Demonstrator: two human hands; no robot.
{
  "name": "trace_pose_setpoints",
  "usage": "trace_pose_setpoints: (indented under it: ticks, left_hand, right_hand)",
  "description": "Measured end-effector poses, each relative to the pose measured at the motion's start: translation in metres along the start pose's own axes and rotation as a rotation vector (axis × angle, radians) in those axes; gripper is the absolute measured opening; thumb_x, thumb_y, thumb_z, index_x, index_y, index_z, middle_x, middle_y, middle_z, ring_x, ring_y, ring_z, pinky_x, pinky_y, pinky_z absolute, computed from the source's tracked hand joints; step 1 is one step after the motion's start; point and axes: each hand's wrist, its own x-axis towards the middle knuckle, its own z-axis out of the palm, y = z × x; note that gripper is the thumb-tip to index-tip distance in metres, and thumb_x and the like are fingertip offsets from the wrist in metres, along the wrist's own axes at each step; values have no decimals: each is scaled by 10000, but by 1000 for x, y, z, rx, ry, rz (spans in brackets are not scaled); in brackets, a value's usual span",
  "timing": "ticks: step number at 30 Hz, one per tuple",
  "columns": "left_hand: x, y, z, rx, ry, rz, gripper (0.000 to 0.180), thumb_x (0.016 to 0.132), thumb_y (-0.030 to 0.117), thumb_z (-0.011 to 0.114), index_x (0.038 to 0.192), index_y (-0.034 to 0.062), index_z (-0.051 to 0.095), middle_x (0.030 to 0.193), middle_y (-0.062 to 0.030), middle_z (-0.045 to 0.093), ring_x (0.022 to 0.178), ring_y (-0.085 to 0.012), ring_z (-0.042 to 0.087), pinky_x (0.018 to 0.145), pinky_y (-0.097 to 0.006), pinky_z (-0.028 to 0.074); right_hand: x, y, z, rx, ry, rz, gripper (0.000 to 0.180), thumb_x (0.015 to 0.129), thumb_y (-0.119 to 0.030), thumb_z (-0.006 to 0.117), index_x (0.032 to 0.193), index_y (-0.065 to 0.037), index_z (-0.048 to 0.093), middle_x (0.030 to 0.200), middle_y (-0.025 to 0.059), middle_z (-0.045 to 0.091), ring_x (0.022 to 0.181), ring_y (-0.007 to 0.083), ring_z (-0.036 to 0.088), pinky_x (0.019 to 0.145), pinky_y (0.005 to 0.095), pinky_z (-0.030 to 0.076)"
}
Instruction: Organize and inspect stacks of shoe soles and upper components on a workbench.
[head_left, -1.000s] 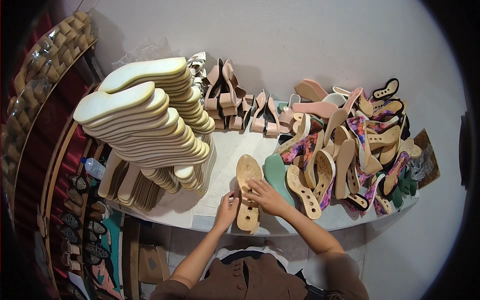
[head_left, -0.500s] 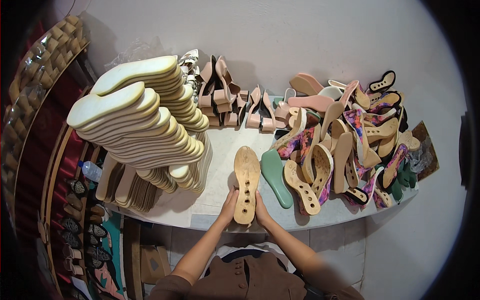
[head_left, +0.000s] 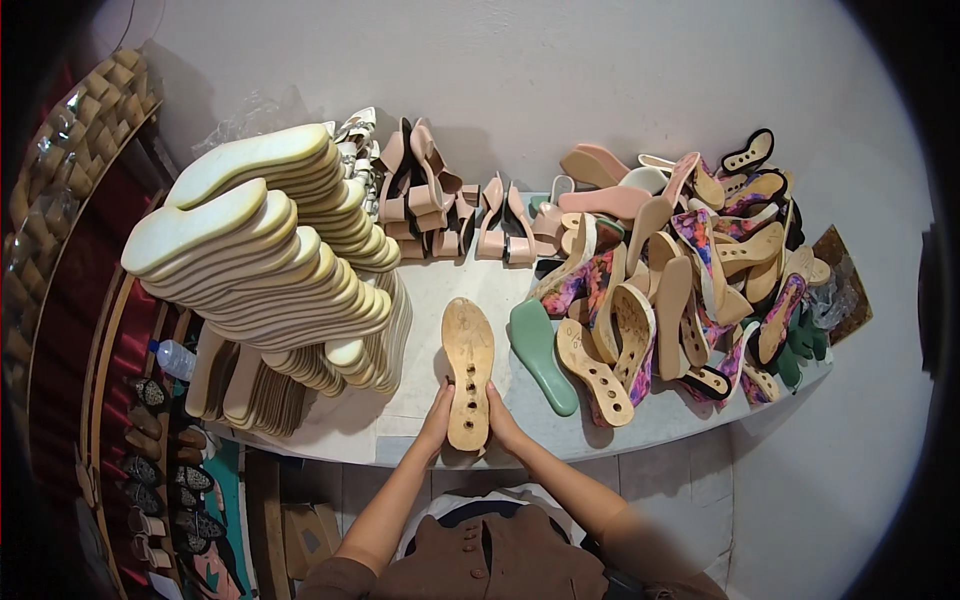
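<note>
A: What's between the 2 hands?

B: A tan sole (head_left: 468, 335), broad end pointing away from the person, narrower end between the palms. A row of dark holes runs down that near half.

A: How do they grip it?

B: The left hand (head_left: 436, 417) is partly open along its left edge and the right hand (head_left: 504, 417) likewise along its right edge, so the sole is held between the 2. Most fingers are hidden behind it; I can't tell how far they curl, or whether the sole touches the table (head_left: 425, 300).

A: Anything just beside?

B: Right of the right hand and a little beyond it lies a green sole (head_left: 543, 355), then a tan wedge sole (head_left: 588, 365) with holes.

A: Farther off?

B: Past those, to the hands' right, a jumbled heap of soles, some with floral sides (head_left: 697, 240). Beyond the hands, pink sandals (head_left: 428, 200) near the wall. Left of the left hand, tall stacks of cream sole-shaped pieces (head_left: 215, 235), and past them a plastic bottle (head_left: 176, 361).
</note>
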Motion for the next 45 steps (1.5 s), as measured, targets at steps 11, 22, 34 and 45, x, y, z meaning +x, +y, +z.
trace_pose_setpoints:
  ticks: [11, 22, 34, 45]
  left_hand:
    - [-34, 84, 71, 843, 366, 577, 493, 899, 210, 486, 1302, -43, 356, 1346, -240, 337, 1256, -362, 335, 1050, -387, 257]
    - [-3, 13, 180, 635, -65, 405, 472, 888, 260, 521, 1246, -31, 420, 1236, -232, 457, 1154, -346, 454, 967, -357, 357]
    - [-35, 43, 169, 214, -77, 390, 487, 927, 122, 466, 1337, -69, 286, 1359, -197, 342, 1260, -266, 369, 1015, -332, 331]
    - [-78, 106, 100, 222, -92, 419, 592, 959, 243, 342, 1410, -52, 99, 1481, -171, 122, 1372, -221, 125, 1097, -299, 123]
  right_hand:
    - [-39, -107, -93, -1263, 372, -579, 389, 793, -160, 554, 1140, 8, 502, 1105, 248, 503, 1036, 388, 479, 906, 424, 387]
    - [-62, -123, -145, -1607, 336, -59, 479, 711, -265, 606, 1132, -46, 538, 1122, 287, 461, 1003, 428, 496, 861, 463, 421]
    - [-81, -113, -88, -948, 314, -437, 454, 809, -226, 628, 1195, -24, 500, 1128, 211, 473, 1108, 324, 451, 951, 364, 361]
    - [-60, -117, 4, -665, 152, -575, 692, 786, -171, 646, 1361, -47, 281, 1230, 178, 353, 1147, 282, 403, 954, 353, 370]
